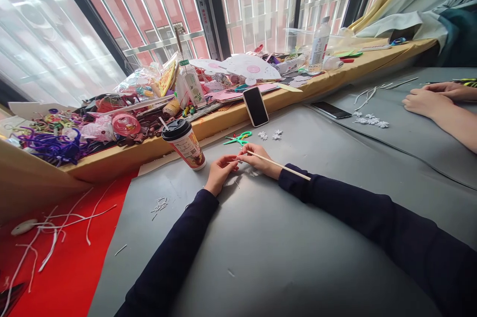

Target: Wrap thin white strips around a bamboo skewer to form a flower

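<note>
evidently the work looks partway along, with loose fuzzy white strands (51, 250) on a red cloth (80, 284) apparently left to use, thin white clippings (160, 203) on the grey table (223, 242), and a black-lidded paper cup (184, 143) whose print is too small to read. the left hand (222, 170) pinches a tiny white piece (238, 159) against the right hand (261, 160), which grips a thin pale wooden stick (283, 167); beyond, small white snowflake-like pieces (263, 135) seem done.
</note>
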{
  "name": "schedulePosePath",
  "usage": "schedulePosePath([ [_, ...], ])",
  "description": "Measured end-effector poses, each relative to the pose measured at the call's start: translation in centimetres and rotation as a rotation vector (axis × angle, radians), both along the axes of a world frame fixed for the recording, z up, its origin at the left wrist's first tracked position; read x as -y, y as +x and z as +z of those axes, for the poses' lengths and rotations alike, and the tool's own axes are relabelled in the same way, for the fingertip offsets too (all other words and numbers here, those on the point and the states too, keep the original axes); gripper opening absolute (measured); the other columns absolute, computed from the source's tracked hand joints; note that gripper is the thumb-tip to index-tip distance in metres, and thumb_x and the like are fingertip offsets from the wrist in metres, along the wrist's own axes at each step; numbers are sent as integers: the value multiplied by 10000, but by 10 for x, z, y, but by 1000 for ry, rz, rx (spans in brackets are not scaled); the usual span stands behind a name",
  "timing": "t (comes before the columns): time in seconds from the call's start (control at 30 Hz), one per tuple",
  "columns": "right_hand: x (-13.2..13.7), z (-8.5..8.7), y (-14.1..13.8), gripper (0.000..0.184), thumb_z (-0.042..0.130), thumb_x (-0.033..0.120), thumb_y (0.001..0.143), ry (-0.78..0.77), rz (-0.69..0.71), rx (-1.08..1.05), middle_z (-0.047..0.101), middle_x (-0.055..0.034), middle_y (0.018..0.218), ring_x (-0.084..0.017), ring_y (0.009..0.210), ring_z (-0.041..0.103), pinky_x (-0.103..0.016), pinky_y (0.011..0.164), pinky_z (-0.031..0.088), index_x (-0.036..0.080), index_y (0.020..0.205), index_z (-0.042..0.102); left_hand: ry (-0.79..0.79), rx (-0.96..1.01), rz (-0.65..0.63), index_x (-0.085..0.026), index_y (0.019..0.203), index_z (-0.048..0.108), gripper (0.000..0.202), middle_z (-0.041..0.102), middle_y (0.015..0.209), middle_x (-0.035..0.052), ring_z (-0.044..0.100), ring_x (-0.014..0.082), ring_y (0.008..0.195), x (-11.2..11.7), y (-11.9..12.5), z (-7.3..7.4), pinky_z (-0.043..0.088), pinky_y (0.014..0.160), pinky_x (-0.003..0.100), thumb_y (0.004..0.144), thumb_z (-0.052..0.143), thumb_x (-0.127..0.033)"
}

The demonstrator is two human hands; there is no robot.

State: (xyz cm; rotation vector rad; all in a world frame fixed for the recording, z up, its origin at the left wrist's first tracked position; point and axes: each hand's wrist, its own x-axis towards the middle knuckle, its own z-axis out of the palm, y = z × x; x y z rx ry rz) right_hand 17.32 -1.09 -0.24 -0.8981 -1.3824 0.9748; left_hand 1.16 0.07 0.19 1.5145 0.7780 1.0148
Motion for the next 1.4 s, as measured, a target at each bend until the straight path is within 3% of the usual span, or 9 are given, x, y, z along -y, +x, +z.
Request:
schedulePosePath([
  [0.23, 3, 4, 0, 259, 628, 317, 636, -21, 11, 18, 579, 2, 790, -123, 714, 532, -268, 684, 405, 182, 718, 422, -15, 39, 27, -133, 929, 584, 309, 609, 715, 28, 568, 104, 606, -4, -1, -4, 463, 617, 254, 696, 615, -334],
  [0.5, 8, 9, -1, 276, 618, 340, 651, 50, 12, 117, 592, -4, 872, -66, 522, 391, -227, 534, 358, 197, 777, 417, -61, 126, 11, -141, 971, 523, 328, 582, 726, 14, 550, 84, 555, -8, -2, -7, 437, 549, 228, 701, 623, -297],
  [0.73, 11, 8, -4, 169, 571, 327, 708, 186, -86, 254, 598, 4, 780, -94, 581, 460, -235, 575, 383, 193, 740, 472, -41, 94, 9, -142, 960, 515, 326, 576, 682, 4, 532, 78, 530, -7, -1, -6, 421, 530, 218, 699, 626, -305],
  [0.9, 10, 5, -4, 190, 564, 345, 724, 218, -169, 318, 604, 3, 753, -115, 619, 523, -244, 609, 396, 196, 694, 451, -47, 108, 15, -149, 975, 507, 338, 572, 701, 4, 528, 73, 524, -5, -1, -4, 418, 524, 219, 699, 626, -303],
  [1.4, 16, 13, -6, 175, 565, 299, 713, 202, -175, 355, 625, 13, 776, -102, 542, 441, -244, 575, 359, 211, 715, 414, -51, 156, 12, -151, 1003, 503, 379, 556, 681, -5, 522, 73, 544, -4, 0, -1, 406, 531, 214, 680, 641, -293],
])
